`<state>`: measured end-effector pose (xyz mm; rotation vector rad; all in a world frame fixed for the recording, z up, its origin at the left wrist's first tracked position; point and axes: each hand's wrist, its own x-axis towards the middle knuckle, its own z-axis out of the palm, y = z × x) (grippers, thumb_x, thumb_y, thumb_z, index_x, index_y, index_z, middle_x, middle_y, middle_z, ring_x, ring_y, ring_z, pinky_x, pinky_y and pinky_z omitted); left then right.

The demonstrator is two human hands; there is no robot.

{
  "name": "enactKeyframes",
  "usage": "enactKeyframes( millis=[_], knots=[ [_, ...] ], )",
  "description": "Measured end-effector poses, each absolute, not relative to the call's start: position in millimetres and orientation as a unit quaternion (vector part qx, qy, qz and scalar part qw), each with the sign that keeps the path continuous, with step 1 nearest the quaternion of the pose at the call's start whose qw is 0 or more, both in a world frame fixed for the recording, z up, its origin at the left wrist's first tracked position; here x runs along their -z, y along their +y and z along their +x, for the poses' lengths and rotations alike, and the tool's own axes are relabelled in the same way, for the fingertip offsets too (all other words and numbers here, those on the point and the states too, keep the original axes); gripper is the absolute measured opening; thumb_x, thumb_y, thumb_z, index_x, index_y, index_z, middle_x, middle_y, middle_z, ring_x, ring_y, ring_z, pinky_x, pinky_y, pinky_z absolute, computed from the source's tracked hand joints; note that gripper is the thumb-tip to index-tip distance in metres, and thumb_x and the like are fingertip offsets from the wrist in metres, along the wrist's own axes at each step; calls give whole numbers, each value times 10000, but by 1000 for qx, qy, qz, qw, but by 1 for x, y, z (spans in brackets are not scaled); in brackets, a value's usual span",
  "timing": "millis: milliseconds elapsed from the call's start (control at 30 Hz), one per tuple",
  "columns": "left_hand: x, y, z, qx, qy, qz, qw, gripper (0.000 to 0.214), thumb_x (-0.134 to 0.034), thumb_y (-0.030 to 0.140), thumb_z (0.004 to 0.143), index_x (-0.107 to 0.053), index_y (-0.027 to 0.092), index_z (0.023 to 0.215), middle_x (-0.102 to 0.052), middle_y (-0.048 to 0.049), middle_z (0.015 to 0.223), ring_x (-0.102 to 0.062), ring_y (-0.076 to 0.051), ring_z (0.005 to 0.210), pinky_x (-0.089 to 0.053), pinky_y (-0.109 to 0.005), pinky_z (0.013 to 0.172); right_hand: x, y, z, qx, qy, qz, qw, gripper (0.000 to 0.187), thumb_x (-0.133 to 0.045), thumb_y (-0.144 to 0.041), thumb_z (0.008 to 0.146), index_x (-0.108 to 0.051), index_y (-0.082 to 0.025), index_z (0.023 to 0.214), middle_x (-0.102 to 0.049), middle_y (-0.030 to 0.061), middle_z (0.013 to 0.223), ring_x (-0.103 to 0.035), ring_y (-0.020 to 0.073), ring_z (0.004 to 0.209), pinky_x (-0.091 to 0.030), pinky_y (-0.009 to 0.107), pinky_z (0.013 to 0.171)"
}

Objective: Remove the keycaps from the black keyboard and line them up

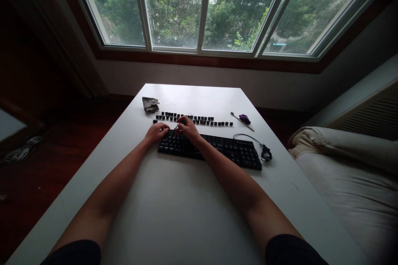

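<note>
A black keyboard (229,147) lies on the white worktop (174,203), slightly askew, its right end nearer the person. The left hand (157,131) is at its far left corner, fingers bent and close together at the edge; whether they grip anything cannot be told. The right hand (187,129) is above the left part of the keyboard, just beside the left hand, with thumb and fingers drawn in narrowly about a slim dark item (175,128) too small to make out clearly. The right forearm crosses the keyboard and hides part of its middle.

Just beyond the keyboard, loose black keycaps (212,123) are set out in rough rows running from left to right; the right hand covers some of them. A crumpled grey cloth (150,104) lies past the left end of these rows. Past their right end a thin brush (245,123) lies at a slant, with a small purple bundle (244,118) close against it. The keyboard's cable (266,152) curves from its far edge to a bundled coil near the right end. Farther right, beside the worktop, is a pale padded seat (338,174); a wide window (199,49) faces the person.
</note>
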<state>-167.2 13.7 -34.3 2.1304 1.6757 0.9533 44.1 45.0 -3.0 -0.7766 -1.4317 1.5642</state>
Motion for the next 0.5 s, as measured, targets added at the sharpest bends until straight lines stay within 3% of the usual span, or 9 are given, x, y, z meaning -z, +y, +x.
enactKeyframes(
  millis=[233, 500],
  knots=[
    [25, 11, -161, -398, 525, 736, 156, 235, -550, 350, 934, -739, 222, 992, -706, -62, 1022, -633, -209, 975, -515, -321, 786, 6, 47, 46, -592, -611, -292, 437, 257, -724, -336, 759, -572, -203, 919, -623, -26, 733, -658, 138, 634, -537, 226, 510],
    [18, 7, -147, -412, 493, 743, 186, 254, -587, 417, 930, -710, 204, 992, -716, -71, 980, -644, -211, 919, -513, -344, 833, 7, 47, 48, -606, -611, -276, 428, 325, -747, -426, 777, -599, -195, 950, -645, -13, 701, -659, 149, 662, -538, 240, 559]
  ],
)
